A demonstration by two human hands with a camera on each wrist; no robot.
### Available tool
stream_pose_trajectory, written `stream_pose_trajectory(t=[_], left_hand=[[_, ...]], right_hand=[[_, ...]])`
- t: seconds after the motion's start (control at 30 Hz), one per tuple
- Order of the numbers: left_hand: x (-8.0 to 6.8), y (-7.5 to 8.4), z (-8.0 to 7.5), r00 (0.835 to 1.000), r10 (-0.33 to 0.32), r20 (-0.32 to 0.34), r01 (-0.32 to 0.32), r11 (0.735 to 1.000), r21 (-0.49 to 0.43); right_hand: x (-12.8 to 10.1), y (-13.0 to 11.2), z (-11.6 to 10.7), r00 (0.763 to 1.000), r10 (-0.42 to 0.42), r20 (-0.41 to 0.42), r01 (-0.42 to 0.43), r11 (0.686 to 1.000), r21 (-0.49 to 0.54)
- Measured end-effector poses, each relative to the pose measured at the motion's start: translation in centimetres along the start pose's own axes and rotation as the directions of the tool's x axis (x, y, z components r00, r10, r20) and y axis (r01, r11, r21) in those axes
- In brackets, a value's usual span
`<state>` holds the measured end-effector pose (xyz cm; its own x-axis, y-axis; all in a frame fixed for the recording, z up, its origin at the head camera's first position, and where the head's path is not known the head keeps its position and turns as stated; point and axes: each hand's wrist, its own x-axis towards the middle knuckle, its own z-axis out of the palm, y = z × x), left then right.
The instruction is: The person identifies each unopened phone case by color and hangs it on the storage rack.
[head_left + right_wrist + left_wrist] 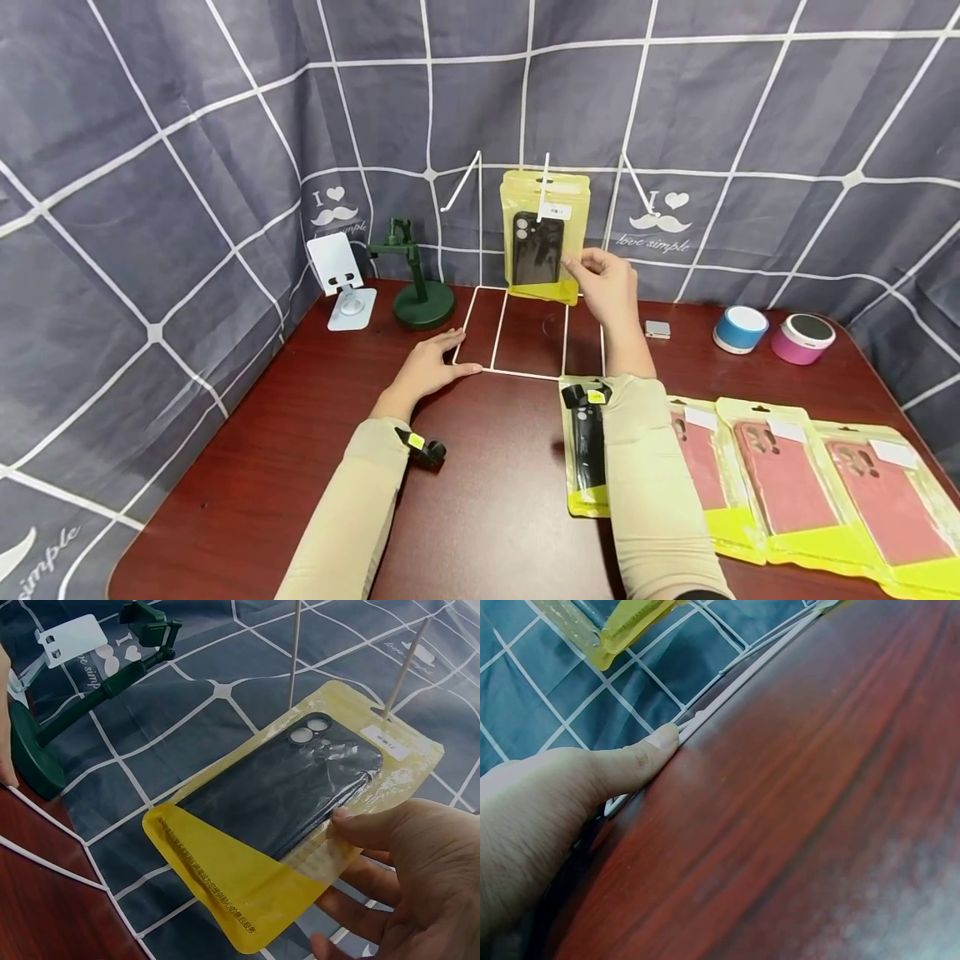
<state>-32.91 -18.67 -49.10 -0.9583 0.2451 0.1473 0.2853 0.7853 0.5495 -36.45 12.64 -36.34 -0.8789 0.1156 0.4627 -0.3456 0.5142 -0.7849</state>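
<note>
Note the dark grey cloth backdrop with white grid lines (465, 108), hung behind the reddish-brown wood-grain table (247, 467). On the table, locate the white wire rack (525, 374), fitted with three prongs. At the right of the table, find three flat yellow-and-clear plastic pouches with pink phone cases (787, 492) and, at the left end of the row, one flat pouch with a black phone case (588, 450). Find the hanging yellow-and-clear pouch with a black phone case (538, 254) on the middle prong (543, 187); cannot tell whether backed by another.

Judge this hanging as nearly complete: slot apparently threaded, release not yet made. Count four pouches as unhung.

Left of the rack, see the dark green round-based stand (422, 304) and the silver-white folding stand (335, 262).

Observe a thumb-and-finger pinch by the right hand (609, 287) on the hanging pouch's lower right edge. Observe extended fingers on the left hand (431, 362), resting at the rack's front left corner, thumb touching the front wire.

At far right, see the blue cylinder (740, 330), the pink cylinder (802, 339) and the small silver square (657, 330).
</note>
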Motion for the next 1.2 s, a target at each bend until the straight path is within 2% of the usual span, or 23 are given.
stream_pose_trajectory(t=[0.2, 0.33, 0.47, 0.57, 0.67, 0.77, 0.97, 1.1, 1.2], left_hand=[[-0.2, 0.0, 0.2, 1.0, 0.01, -0.018, -0.01, 1.0, -0.006], [-0.3, 0.3, 0.5, 1.0, 0.012, 0.004, -0.012, 1.0, -0.011], [-0.1, 0.6, 0.3, 1.0, 0.014, 0.001, -0.014, 1.0, -0.016], [0.0, 0.7, -0.1, 1.0, 0.016, -0.011, -0.016, 1.0, -0.016], [-0.1, 0.5, -0.2, 1.0, 0.0, -0.002, 0.0, 1.0, -0.009], [-0.3, 0.3, -0.1, 1.0, -0.023, 0.016, 0.023, 1.0, -0.011], [-0.4, 0.0, 0.1, 0.999, -0.022, 0.028, 0.022, 1.0, -0.012], [-0.2, 0.1, 0.0, 1.0, -0.012, 0.011, 0.012, 1.0, -0.02], [-0.2, 0.3, -0.1, 1.0, -0.013, 0.011, 0.013, 1.0, -0.013]], right_hand=[[-0.3, -0.4, -1.1, 0.995, 0.048, 0.092, -0.05, 0.999, 0.02], [-1.5, -0.7, -2.9, 0.981, 0.061, 0.182, -0.059, 0.998, -0.016], [-2.7, -0.8, -5.1, 0.962, -0.014, 0.273, 0.04, 0.995, -0.089], [-3.8, -0.3, -6.8, 0.929, -0.089, 0.359, 0.136, 0.985, -0.11], [-5.4, 1.3, -7.9, 0.881, -0.129, 0.454, 0.206, 0.971, -0.124], [-7.4, 3.9, -8.3, 0.848, -0.108, 0.519, 0.227, 0.959, -0.172], [-10.4, 9.3, -8.9, 0.824, 0.003, 0.567, 0.157, 0.96, -0.233], [-10.9, 11.6, -9.2, 0.815, 0.019, 0.579, 0.128, 0.969, -0.212], [-10.9, 12.4, -9.2, 0.813, 0.014, 0.583, 0.121, 0.974, -0.192]])
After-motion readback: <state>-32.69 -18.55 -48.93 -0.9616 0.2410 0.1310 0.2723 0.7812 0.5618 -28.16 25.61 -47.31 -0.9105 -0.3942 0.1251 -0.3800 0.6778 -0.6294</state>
